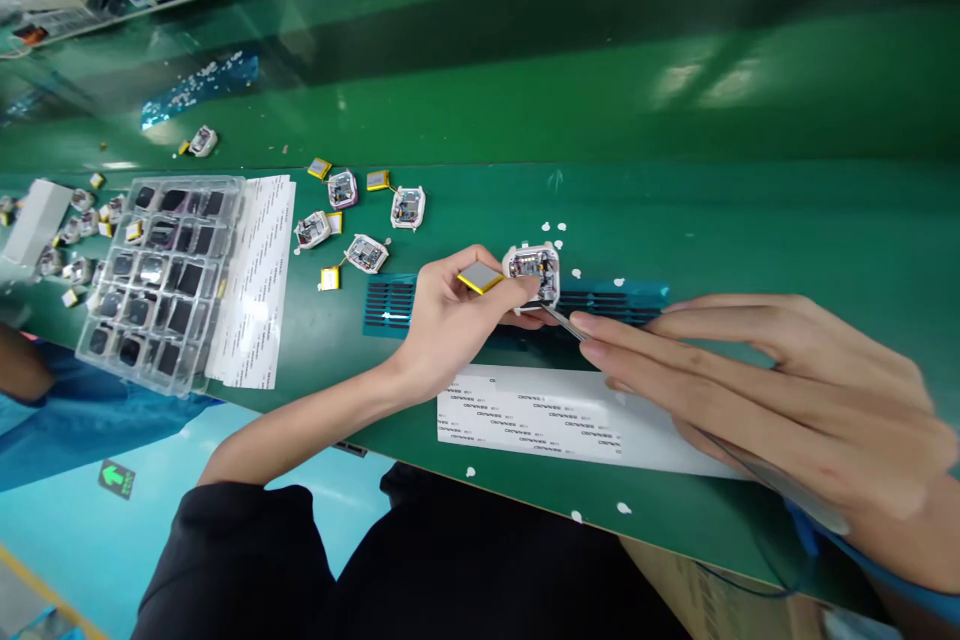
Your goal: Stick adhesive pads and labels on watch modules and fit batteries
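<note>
In my left hand (pixel 450 325) is a white smartwatch case (pixel 551 265) with its circuit board exposed, my thumb pressing on the board. A yellow-edged silver battery (pixel 480 277) rests at the same hand. My right hand (pixel 780 390) is closed round metal tweezers (pixel 564 322), whose tips meet the lower edge of the case. Under both hands lie a blue film strip with dark bars (pixel 615 300) and a white printed backing sheet (pixel 525 415).
Left of my hands lie several open watch cases (pixel 408 208) with batteries. A clear compartment tray (pixel 169 375) holds dark screens beside printed paper (pixel 251 320). Small white stickers (pixel 624 508) dot the green bench (pixel 750 230). Another person's arm (pixel 22 365) shows at far left.
</note>
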Demonstrator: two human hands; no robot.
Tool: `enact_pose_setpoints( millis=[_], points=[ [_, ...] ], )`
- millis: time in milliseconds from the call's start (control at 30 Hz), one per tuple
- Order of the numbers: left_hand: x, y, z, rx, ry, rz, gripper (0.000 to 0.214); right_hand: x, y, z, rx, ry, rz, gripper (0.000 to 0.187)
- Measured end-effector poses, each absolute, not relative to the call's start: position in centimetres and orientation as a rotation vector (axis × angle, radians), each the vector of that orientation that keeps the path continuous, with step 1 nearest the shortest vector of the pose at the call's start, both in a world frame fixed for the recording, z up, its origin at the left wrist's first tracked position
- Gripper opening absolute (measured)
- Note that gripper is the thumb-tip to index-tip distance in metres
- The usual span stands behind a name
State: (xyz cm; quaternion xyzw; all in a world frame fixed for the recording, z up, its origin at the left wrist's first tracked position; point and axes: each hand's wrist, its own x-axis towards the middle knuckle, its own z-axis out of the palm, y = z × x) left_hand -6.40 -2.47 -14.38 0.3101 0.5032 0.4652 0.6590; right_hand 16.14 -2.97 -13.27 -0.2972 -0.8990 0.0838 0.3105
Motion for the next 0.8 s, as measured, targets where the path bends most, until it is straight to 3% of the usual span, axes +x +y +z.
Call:
enact_pose_setpoints(
  millis=[267,500,667,800],
  points=[
    [-6.2,-2.5,-14.5,0.757,1.107,1.109,0.027,16.8,-3.2,-14.1,-0.800,-2.283,0.404,0.070],
    [-6.4,-2.1,-15.0,0.874,1.116,1.099,0.032,16.5,-2.7,-13.6,-0.734,-2.330,0.247,0.070],
    [-10.1,7.6,-16.3,1.649,1.549,1.064,0.018,16.5,-3.0,-13.2,-0.687,-2.334,0.021,0.068],
    [-15.1,15.2,-16.1,1.995,1.871,0.636,0.020,16.4,-2.6,-13.4,-0.605,-2.329,-0.094,0.069]
  ],
)
